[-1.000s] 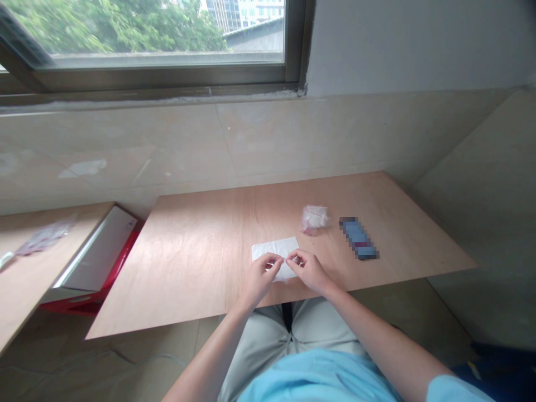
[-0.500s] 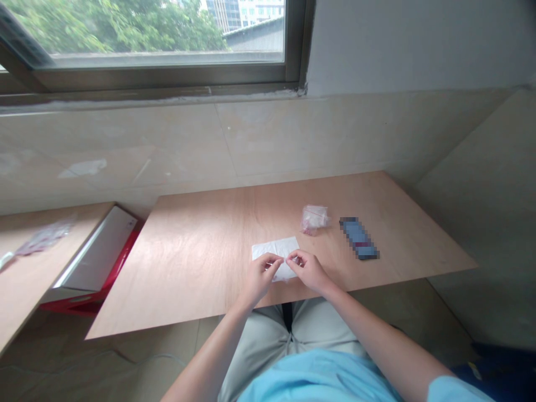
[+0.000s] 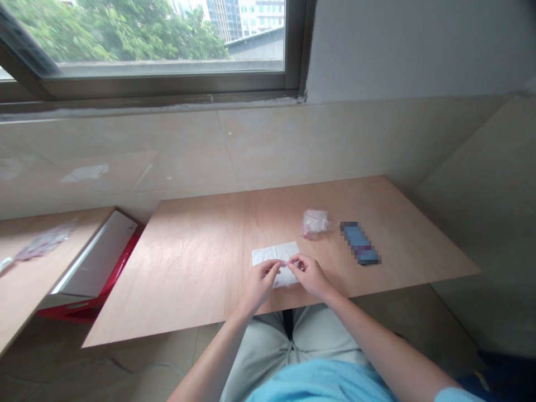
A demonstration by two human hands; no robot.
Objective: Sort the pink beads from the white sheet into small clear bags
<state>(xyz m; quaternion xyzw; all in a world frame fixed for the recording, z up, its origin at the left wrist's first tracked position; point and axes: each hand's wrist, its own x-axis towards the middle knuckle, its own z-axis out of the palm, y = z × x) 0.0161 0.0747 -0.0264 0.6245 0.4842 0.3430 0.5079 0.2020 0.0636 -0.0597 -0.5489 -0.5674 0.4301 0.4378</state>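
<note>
fingertips of left hand and right hand meet, each pinched on something too small to tell. just under them lies paper, white, flat, rectangular, on the desk, its near edge hidden by both hands.

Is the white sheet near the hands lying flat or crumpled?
Flat. The white sheet lies spread on the wooden board, its far corners square; the left hand and right hand cover its near edge.
</note>
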